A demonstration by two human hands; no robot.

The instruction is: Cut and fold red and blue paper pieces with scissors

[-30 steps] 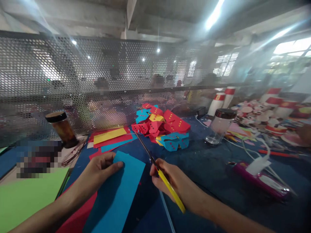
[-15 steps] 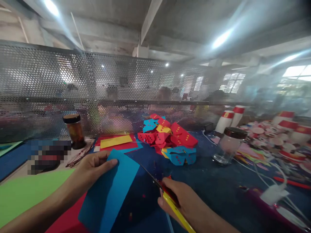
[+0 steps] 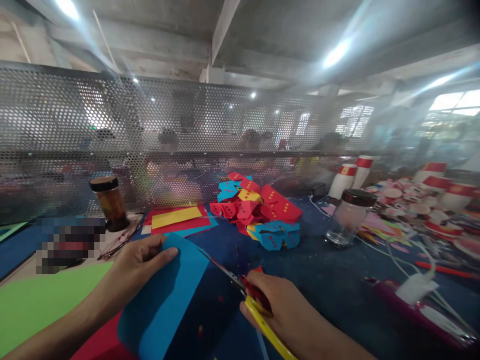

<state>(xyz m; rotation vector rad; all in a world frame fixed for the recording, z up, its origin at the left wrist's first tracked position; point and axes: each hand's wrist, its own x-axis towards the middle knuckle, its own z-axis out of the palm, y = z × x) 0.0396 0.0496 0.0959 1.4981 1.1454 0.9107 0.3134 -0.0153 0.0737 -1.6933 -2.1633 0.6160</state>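
left hand (image 3: 148, 257): pinching my blue sheet (image 3: 168, 295) | right hand (image 3: 275, 292): wrapped round yellow scissors (image 3: 263, 324) | blade tips (image 3: 204, 253) just reached its edge, so I'm lined up tbh

1 plain blue paper sheet (image 3: 168, 300) is held near its upper left corner, tilted and gently bowed, its face partly darkened by shadow and its long right edge slanted down to the left. Just to its right, 1 pair of yellow-handled scissors (image 3: 256, 314) is gripped with the slim metal blades pointed up and left, their tips seen at the sheet's upper right corner; whether the paper is touched cannot be told.
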